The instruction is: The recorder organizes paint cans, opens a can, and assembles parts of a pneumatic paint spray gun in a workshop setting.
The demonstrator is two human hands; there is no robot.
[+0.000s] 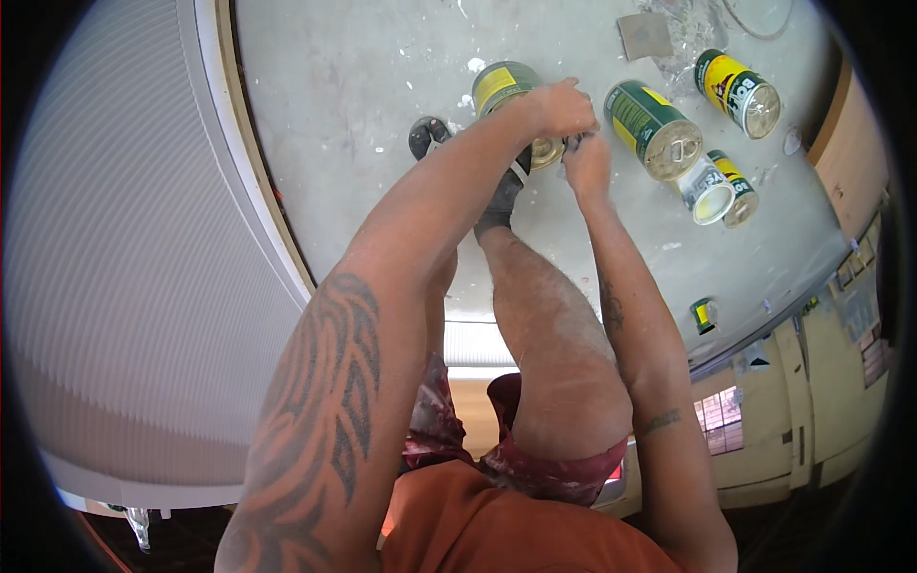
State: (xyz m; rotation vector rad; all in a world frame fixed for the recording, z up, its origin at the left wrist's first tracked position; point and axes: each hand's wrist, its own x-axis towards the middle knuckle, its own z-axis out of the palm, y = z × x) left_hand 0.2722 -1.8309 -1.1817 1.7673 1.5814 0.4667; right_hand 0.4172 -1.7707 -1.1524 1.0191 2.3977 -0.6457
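Object: green cylindrical metal can with a yellow label panel (501, 86), on the grey floor at both hands; it serves as landmark.

Orientation: long axis runs obliquely, upper left to lower right in view. Gold-rimmed end points lower right; green end points upper left. Upright or lying: cannot tell.

Left hand (568, 107): crosses in front of the can, fingers curled inward; cannot tell what they grip. Right hand (589, 170): just right of the can, fingers bent near a small dark item, blurred; grip cannot be told. A black-shod right foot (503, 191) is just beside the can, on its lower-left side.

Surface: pale grey floor (382, 210), white-spattered around the can. Right of it, a large green-and-yellow metal can (648, 116); upper right, a flat brownish square sheet (646, 36).

Room: left of the can, well apart, a pale ribbed wall panel (124, 239). Far lower right of it, a bright barred window (718, 420) in a cream wall (764, 454).
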